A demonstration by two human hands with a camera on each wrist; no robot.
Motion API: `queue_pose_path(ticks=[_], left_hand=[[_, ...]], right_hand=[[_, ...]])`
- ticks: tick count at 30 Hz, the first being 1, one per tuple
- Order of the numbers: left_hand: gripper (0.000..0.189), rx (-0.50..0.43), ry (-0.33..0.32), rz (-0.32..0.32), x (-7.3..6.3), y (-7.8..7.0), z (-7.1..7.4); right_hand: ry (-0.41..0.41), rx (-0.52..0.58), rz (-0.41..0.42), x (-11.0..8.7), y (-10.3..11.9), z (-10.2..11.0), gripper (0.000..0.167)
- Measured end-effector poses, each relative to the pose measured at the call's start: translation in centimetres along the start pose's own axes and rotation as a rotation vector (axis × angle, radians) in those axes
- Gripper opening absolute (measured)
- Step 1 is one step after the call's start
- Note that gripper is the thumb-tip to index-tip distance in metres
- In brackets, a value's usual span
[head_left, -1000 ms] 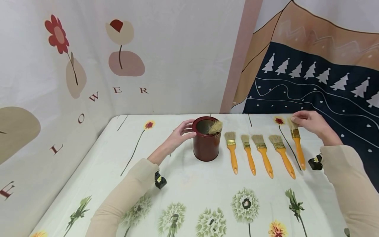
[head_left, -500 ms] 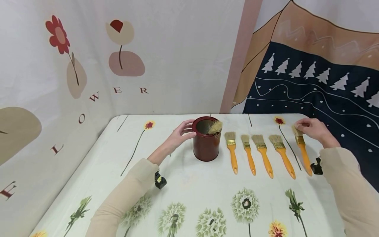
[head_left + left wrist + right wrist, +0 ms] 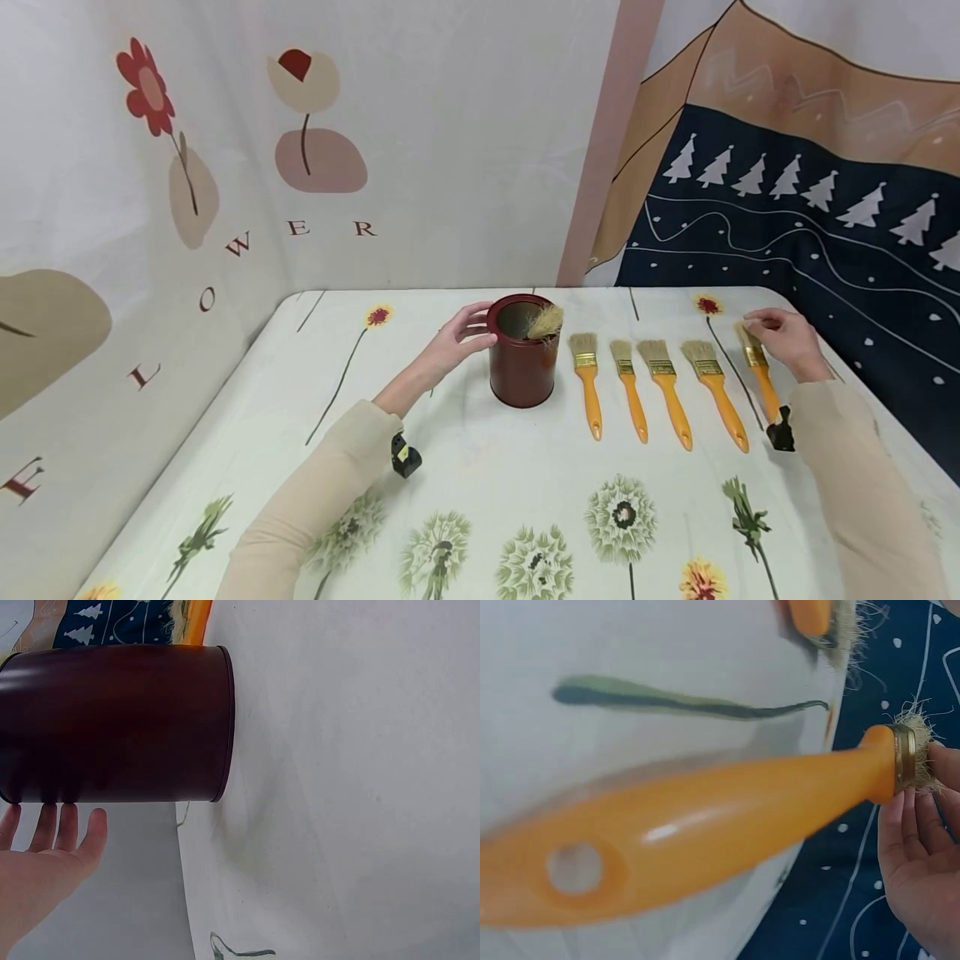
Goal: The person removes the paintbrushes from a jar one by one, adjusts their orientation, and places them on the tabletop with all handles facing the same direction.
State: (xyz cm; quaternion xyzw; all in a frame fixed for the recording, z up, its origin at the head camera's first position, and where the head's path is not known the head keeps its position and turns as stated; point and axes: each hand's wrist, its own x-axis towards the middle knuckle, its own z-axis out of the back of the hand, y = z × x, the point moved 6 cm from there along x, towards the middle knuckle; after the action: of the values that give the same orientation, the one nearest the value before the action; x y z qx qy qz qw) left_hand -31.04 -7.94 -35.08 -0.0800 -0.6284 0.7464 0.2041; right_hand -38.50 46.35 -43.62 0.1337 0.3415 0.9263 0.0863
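Note:
A dark red can (image 3: 522,375) stands upright on the table, and the bristles of a brush (image 3: 547,322) stick out over its rim. My left hand (image 3: 453,336) touches the can's left side near the top. In the left wrist view its fingertips (image 3: 69,811) lie against the can wall, fairly straight. At the right, my right hand (image 3: 793,340) pinches a paintbrush (image 3: 763,385) by its bristles. This brush's orange handle (image 3: 727,814) points back toward me, with the gold ferrule just below the fingers; the right wrist view shows the hanging hole at its end.
Several more paintbrushes lie side by side between the can and my right hand, from a leftmost brush (image 3: 591,400) to a wide one (image 3: 722,400). A flower-printed cloth (image 3: 480,508) covers the table. Printed fabric (image 3: 450,167) hangs behind it.
My right hand first shifted right with the paintbrush, then came back a little to the left. The left hand and the can have stayed put.

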Motion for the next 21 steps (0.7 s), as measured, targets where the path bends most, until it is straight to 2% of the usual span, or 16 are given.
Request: queue_pose_path(ticks=[2, 5, 9, 11, 16, 21], left_hand=[[0.055, 0.001, 0.0, 0.001, 0.0, 0.0, 0.0], [0.056, 0.002, 0.0, 0.003, 0.0, 0.0, 0.0], [0.056, 0.004, -0.003, 0.008, 0.0, 0.0, 0.0], [0.057, 0.002, -0.005, 0.011, 0.0, 0.0, 0.0], [0.056, 0.007, -0.005, 0.015, 0.0, 0.0, 0.0], [0.055, 0.014, -0.01, 0.021, 0.0, 0.1, 0.1]], right_hand=[[-0.008, -0.001, -0.008, -0.7, 0.8, 0.2, 0.053], [-0.025, 0.019, -0.026, -2.3, 3.1, 0.9, 0.044], [-0.009, 0.047, -0.08, -4.8, 6.5, 1.6, 0.036], [0.004, 0.047, -0.104, -5.7, 7.4, 1.7, 0.036], [0.009, 0.061, -0.165, -6.4, 7.3, 1.4, 0.036], [0.036, 0.049, -0.229, -5.9, 5.4, 0.5, 0.036]])
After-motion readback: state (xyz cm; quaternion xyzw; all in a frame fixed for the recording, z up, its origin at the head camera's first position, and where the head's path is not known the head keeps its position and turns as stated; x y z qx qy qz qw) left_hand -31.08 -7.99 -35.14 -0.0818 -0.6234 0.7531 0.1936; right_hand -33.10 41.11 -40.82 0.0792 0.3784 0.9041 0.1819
